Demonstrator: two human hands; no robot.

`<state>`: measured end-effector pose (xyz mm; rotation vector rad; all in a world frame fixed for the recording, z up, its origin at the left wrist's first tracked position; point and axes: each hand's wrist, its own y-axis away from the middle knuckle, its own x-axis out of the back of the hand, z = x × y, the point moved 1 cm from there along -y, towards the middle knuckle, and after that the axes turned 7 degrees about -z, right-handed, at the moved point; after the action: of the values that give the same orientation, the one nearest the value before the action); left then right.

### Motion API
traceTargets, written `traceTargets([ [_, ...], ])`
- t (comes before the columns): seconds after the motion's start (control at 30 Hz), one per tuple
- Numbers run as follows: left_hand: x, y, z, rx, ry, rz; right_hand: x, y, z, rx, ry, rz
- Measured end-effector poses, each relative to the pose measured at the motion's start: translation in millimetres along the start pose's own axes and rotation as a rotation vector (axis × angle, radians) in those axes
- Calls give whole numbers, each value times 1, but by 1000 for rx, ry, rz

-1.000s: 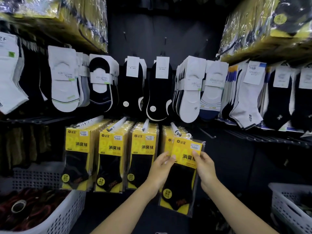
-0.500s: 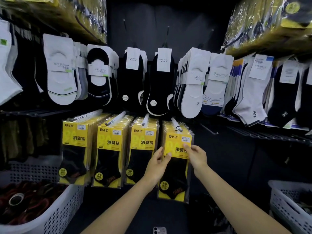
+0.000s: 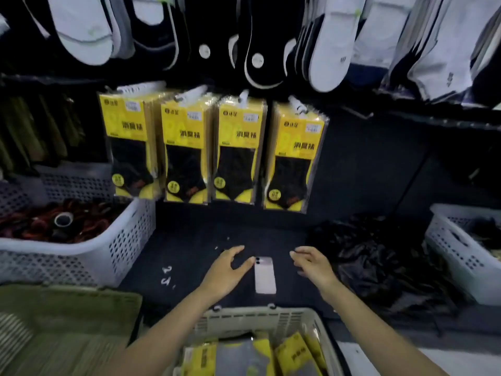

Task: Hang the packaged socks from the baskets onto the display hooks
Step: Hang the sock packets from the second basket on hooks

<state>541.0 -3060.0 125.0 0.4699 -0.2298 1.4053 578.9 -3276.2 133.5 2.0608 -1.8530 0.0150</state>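
Several stacks of yellow-and-black packaged socks hang side by side on white display hooks; the rightmost stack point(image 3: 294, 158) hangs from its hook point(image 3: 297, 104). A beige basket point(image 3: 257, 318) at the bottom centre holds more yellow sock packs point(image 3: 295, 354). My left hand point(image 3: 226, 270) and my right hand point(image 3: 313, 263) hover low over the dark shelf, above the basket, fingers spread and holding nothing. A phone point(image 3: 265, 275) lies between them, beside my left fingertips.
A white perforated basket point(image 3: 81, 256) with dark red items stands at the left, another white basket point(image 3: 461, 253) at the right. A crumpled black plastic bag point(image 3: 379, 256) lies right of my hands. Loose white and black socks hang above. An olive cloth point(image 3: 62, 321) lies at lower left.
Both hands have let go of the sock pack, which now hangs on the rightmost hook, and have dropped toward the basket. The view has tilted downward.
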Motion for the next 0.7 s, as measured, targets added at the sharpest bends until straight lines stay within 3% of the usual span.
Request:
traceTargets([
  [0.1,-25,23,-50,163,71,-31,-35,18,71,-135,48,-46],
  [0.23,-53,49,-99,304,129,24,-66,35,156,-351,219,-247],
  [0.4,-60,86,-167,444,70,122,-68,47,210,-542,355,-223],
  [0.57,-65,99,-201,771,198,145,-81,38,229,-548,237,-184],
  [0.7,-71,89,-220,855,268,135,-99,30,239,-556,174,-193],
])
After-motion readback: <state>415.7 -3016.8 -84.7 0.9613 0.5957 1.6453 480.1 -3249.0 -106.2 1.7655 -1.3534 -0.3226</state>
